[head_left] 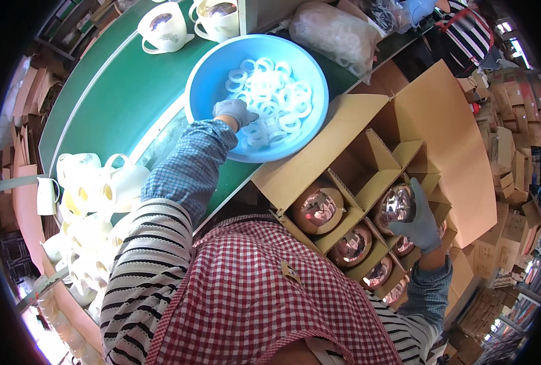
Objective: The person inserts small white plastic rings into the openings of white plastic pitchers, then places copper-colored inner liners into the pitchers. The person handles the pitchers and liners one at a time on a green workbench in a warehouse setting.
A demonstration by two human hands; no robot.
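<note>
My left hand (pixel 235 112), in a grey glove, reaches into a blue plastic basin (pixel 205 73) and rests on the white rings (pixel 270 97) piled inside; whether it holds one I cannot tell. My right hand (pixel 418 222), also gloved, grips a shiny copper-coloured round lid (pixel 397 205) sitting in a cell of a divided cardboard box (pixel 319 158). More shiny lids (pixel 318 210) fill the neighbouring cells.
A green table (pixel 112 103) carries cream cups (pixel 164 27) at the far end and a cluster of cream jugs (pixel 100 188) at my left. A clear bag of rings (pixel 334 33) lies behind the basin. Another person (pixel 465 27) stands far right beside stacked cartons (pixel 514 152).
</note>
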